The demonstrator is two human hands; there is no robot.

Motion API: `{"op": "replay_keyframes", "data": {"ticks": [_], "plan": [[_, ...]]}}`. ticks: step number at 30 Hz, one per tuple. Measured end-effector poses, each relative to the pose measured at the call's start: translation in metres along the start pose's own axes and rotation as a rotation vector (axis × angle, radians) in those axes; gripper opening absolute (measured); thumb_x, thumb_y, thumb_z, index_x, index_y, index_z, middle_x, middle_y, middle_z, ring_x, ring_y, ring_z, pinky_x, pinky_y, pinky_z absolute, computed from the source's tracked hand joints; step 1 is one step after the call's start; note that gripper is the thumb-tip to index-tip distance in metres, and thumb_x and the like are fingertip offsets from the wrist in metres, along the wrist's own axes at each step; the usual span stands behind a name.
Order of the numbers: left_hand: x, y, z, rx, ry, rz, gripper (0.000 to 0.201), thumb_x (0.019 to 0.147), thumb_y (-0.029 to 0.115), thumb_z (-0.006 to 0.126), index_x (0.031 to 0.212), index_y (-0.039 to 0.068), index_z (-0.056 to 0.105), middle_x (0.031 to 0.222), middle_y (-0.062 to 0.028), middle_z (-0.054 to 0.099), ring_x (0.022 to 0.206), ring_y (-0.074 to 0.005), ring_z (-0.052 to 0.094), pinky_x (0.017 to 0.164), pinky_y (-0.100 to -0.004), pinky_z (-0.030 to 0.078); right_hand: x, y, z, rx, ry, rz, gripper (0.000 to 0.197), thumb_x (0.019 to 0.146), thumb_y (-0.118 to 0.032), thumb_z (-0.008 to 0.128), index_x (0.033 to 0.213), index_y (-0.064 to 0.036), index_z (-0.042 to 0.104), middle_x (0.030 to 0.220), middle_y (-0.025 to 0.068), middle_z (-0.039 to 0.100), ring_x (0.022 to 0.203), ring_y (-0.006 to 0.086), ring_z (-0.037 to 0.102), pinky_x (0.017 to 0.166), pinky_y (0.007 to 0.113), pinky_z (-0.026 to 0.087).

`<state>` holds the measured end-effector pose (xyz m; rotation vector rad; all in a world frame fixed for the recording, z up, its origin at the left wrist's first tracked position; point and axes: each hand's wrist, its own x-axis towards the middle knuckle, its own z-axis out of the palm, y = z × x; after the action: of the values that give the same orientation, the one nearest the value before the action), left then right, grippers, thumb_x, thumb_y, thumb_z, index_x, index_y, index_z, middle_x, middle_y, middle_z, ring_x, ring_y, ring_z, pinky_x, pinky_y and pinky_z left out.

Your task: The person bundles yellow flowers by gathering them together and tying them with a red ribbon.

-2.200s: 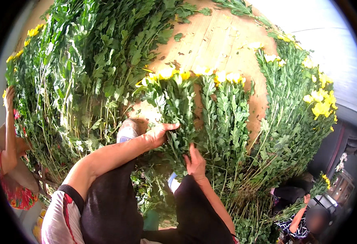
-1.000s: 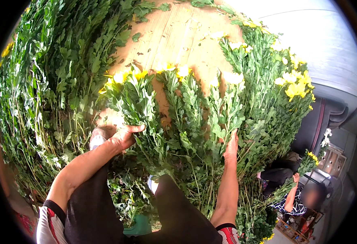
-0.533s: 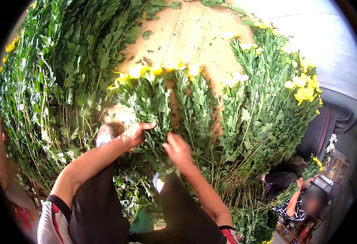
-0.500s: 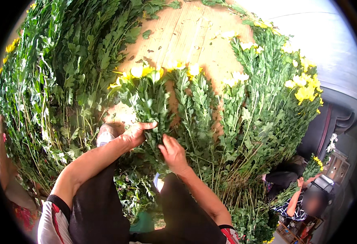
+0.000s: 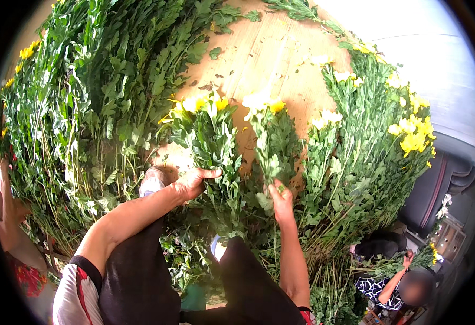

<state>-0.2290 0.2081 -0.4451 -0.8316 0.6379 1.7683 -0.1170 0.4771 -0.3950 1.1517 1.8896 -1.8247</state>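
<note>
My left hand (image 5: 193, 183) is closed round a bunch of yellow chrysanthemums (image 5: 213, 141), its thumb laid across the leafy stems. The yellow heads point to the far side and the stalks trail toward my knees. Right of the bunch, my right hand (image 5: 280, 197) has its fingers closed on a chrysanthemum stem (image 5: 270, 160) with a yellow head. Another leafy stem lies just beside it. Farther right is a large pile of yellow chrysanthemums (image 5: 362, 135), heads pointing away from me.
A tall heap of leafy stems (image 5: 96, 103) fills the left side. Loose leaves are scattered over the wooden board (image 5: 248, 51). At the lower right a co-worker (image 5: 391, 284) holds a flower bunch. Another person's arm (image 5: 10, 216) shows at the left edge.
My right hand has moved away from the bunch to the right and taken hold of a separate stem. My left hand still grips its bunch. The co-worker's flowers at the right have lowered.
</note>
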Motion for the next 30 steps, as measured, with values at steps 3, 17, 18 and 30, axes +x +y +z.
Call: {"op": "replay_keyframes", "data": {"ticks": [3, 17, 18, 30], "plan": [[0.002, -0.001, -0.001, 0.009, 0.002, 0.007, 0.045, 0.077, 0.006, 0.078, 0.119, 0.004, 0.062, 0.112, -0.0042, 0.067, 0.105, -0.0222, 0.061, 0.1, -0.0372, 0.044, -0.008, 0.005, -0.007, 0.074, -0.111, 0.0, 0.025, 0.096, -0.014, 0.057, 0.116, 0.0, 0.063, 0.1, 0.0057, 0.068, 0.09, 0.0142, 0.063, 0.084, 0.031, 0.049], [-0.01, 0.002, 0.014, 0.056, 0.03, -0.011, 0.053, 0.074, 0.011, 0.082, 0.122, 0.003, 0.06, 0.118, -0.0066, 0.064, 0.114, -0.0248, 0.054, 0.105, -0.0399, 0.037, 0.051, 0.0, -0.057, -0.205, 0.241, -0.037, 0.039, 0.09, -0.021, 0.069, 0.123, -0.0007, 0.061, 0.113, 0.0096, 0.068, 0.098, 0.0208, 0.061, 0.092, 0.032, 0.045], [-0.01, 0.003, 0.007, 0.067, 0.038, -0.019, 0.058, 0.074, 0.013, 0.083, 0.125, 0.001, 0.058, 0.123, -0.0074, 0.062, 0.119, -0.0258, 0.051, 0.108, -0.0407, 0.033, 0.046, -0.003, -0.061, -0.045, 0.078, -0.069, 0.055, 0.091, -0.03, 0.068, 0.136, -0.0022, 0.053, 0.128, 0.011, 0.061, 0.112, 0.023, 0.058, 0.099, 0.034, 0.041], [-0.008, 0.002, 0.008, 0.031, -0.002, -0.001, 0.051, 0.073, 0.011, 0.083, 0.118, 0.002, 0.062, 0.116, -0.006, 0.065, 0.113, -0.0238, 0.054, 0.106, -0.04, 0.037, 0.026, 0.038, -0.107, 0.25, 0.232, 0.181, 0.062, 0.093, -0.044, 0.063, 0.137, -0.004, 0.048, 0.119, 0.0128, 0.063, 0.107, 0.026, 0.062, 0.087, 0.039, 0.054]]}}
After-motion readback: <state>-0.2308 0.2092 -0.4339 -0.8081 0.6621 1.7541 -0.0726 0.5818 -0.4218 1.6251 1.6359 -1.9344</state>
